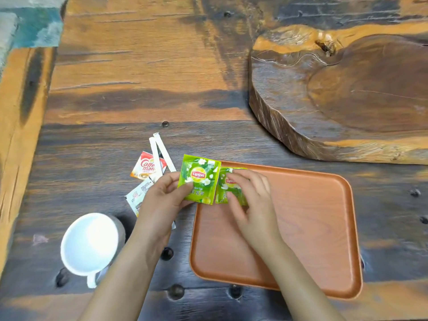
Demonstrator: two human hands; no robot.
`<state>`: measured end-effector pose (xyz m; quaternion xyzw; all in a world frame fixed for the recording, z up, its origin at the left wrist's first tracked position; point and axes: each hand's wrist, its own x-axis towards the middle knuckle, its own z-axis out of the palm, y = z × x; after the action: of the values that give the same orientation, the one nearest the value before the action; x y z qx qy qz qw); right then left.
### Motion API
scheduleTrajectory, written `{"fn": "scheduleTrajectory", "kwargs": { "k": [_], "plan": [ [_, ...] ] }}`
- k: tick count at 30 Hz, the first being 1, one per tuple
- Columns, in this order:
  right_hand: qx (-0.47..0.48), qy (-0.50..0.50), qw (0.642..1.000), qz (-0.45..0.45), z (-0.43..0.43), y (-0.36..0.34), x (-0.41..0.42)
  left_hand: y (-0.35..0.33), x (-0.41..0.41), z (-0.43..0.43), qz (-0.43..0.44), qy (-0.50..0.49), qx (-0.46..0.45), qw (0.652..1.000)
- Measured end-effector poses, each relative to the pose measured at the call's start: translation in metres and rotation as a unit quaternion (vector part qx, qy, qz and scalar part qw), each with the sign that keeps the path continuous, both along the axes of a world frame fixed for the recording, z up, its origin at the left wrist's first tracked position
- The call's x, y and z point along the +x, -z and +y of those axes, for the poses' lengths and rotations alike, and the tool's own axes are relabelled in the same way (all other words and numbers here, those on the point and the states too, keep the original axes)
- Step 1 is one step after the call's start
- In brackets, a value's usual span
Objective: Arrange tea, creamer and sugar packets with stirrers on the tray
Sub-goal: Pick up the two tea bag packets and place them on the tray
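A brown rectangular tray (pixel 308 218) lies on the dark wooden table. My left hand (pixel 162 200) pinches a green Lipton tea packet (pixel 199 179) at the tray's far left corner. My right hand (pixel 250 200) grips a second green tea packet (pixel 228 186) just inside that corner; my fingers cover most of it. Left of the tray lie a Coffee-mate creamer packet (pixel 146 167), a second white packet (pixel 136 196) partly under my left wrist, and two white stick packets (pixel 161 151). No stirrer can be told apart.
A white cup (pixel 90 244) stands near the front left, beside my left forearm. A thick carved wooden slab (pixel 347 93) fills the back right behind the tray. The table's lighter wooden edge (pixel 20 112) runs along the left.
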<state>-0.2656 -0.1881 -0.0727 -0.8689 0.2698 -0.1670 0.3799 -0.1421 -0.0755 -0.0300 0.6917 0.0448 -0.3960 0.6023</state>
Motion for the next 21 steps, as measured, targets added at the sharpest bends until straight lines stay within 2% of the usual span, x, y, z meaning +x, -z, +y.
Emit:
{"fn": "scheduleTrajectory", "kwargs": {
  "k": [2, 4, 6, 7, 8, 9, 11, 12, 16, 19, 21],
  "plan": [
    [0.144, 0.078, 0.984, -0.070, 0.005, -0.013, 0.003, -0.001, -0.007, -0.007, 0.013, 0.006, -0.012, 1.000],
    [0.308, 0.124, 0.937, -0.112, 0.011, -0.022, 0.006, -0.001, -0.017, -0.015, 0.041, 0.012, -0.030, 0.999],
    [0.342, 0.166, 0.916, -0.131, 0.008, -0.026, 0.001, -0.001, -0.029, -0.022, 0.043, 0.021, -0.035, 0.998],
    [0.336, 0.197, 0.910, -0.139, 0.003, -0.026, -0.003, 0.002, -0.034, -0.024, -0.006, 0.038, -0.012, 0.999],
    [0.326, 0.236, 0.903, -0.149, -0.004, -0.025, -0.009, 0.007, -0.038, -0.025, -0.094, 0.064, 0.031, 0.993],
    [0.315, 0.274, 0.896, -0.152, -0.012, -0.023, -0.015, 0.013, -0.041, -0.025, -0.202, 0.100, 0.084, 0.971],
    [0.291, 0.318, 0.893, -0.129, -0.025, -0.015, -0.026, 0.024, -0.047, -0.026, -0.384, 0.186, 0.149, 0.892],
    [0.281, 0.320, 0.898, -0.107, -0.028, -0.011, -0.029, 0.031, -0.049, -0.026, -0.419, 0.230, 0.161, 0.864],
    [0.219, 0.246, 0.944, -0.012, -0.025, -0.001, -0.022, 0.052, -0.056, -0.028, -0.444, 0.298, 0.163, 0.829],
    [0.074, 0.186, 0.977, 0.079, -0.020, 0.005, -0.018, 0.058, -0.056, -0.029, -0.470, 0.304, 0.166, 0.812],
    [-0.006, 0.181, 0.976, 0.121, -0.018, 0.010, -0.020, 0.060, -0.057, -0.028, -0.479, 0.306, 0.167, 0.806]
  ]
}}
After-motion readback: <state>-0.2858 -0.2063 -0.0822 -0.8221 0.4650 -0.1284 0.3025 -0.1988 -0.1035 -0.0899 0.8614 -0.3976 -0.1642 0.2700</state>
